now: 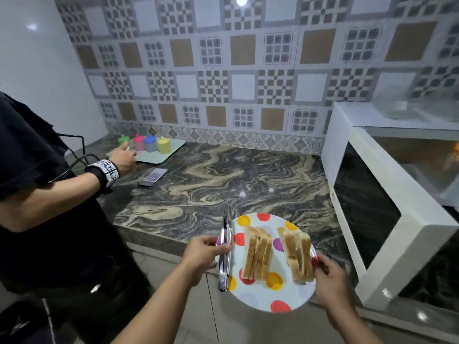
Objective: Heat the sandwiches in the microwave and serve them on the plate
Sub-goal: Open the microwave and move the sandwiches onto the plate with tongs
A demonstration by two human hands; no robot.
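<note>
**Plate in both hands, microwave door open**

While the spotted plate (260,297) hangs just off the counter's front edge, the left hand (202,256) curls its fingers round the plate's left rim and pins a pair of metal tongs (224,256) against it. Over on the other side, the right hand (330,281) grips the right rim, thumb on top, fingers curled beneath. Two sandwiches ride on the plate: one stack (257,254) left of centre, the other (299,256) close to the right hand.

Writing? Nothing readable. A phone (154,177) lies flat on the counter with a blurred pattern on its screen, too soft to make out.

Now the surroundings: a swirled grey-and-beige marble counter (223,175), a patterned tile wall behind in brown, white and checkered squares. At right, the white microwave (372,199) stands with its dark-windowed door swung open. Far left, a second person in black, wristband on, reaches a hand (124,157) towards a tray (159,155) carrying four coloured lidded containers (149,144).
</note>
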